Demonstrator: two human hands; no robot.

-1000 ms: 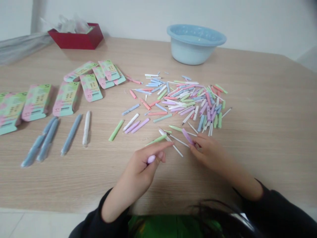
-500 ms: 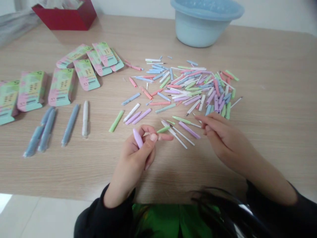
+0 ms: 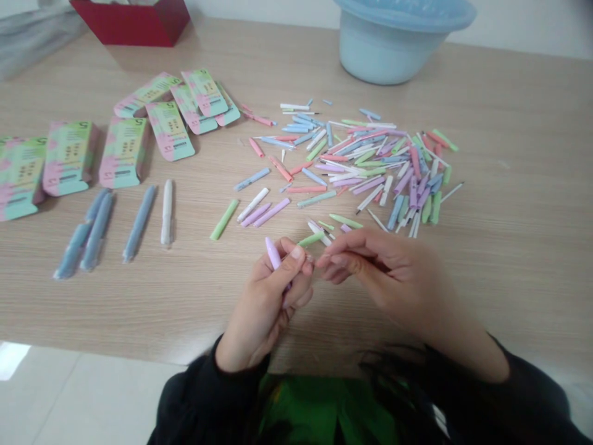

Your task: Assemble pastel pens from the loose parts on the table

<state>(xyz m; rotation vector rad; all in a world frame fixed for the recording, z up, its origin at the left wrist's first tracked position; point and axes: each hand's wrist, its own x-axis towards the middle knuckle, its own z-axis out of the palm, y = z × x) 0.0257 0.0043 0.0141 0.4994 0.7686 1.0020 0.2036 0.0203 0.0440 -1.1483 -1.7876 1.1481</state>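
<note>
My left hand (image 3: 273, 290) is closed around a purple pen cap (image 3: 272, 252) that sticks up between thumb and fingers. My right hand (image 3: 375, 269) is pinched, fingertips meeting the left hand's thumb; what it holds is hidden by the fingers. Both hands hover over the wooden table (image 3: 509, 235) near its front edge. Just beyond them lies a scattered pile of pastel pen parts (image 3: 365, 167): caps, barrels and thin refills in pink, blue, green, purple and white.
Several assembled pens (image 3: 99, 228) lie in a row at the left, blue ones and a white one (image 3: 167, 212). Pastel packaging cards (image 3: 125, 151) sit behind them. A light blue basin (image 3: 398, 37) and a red box (image 3: 134, 18) stand at the back.
My right hand has moved left from the pile and pinched up against my left hand. The left hand turned the purple cap upright. The view tilted down a little.
</note>
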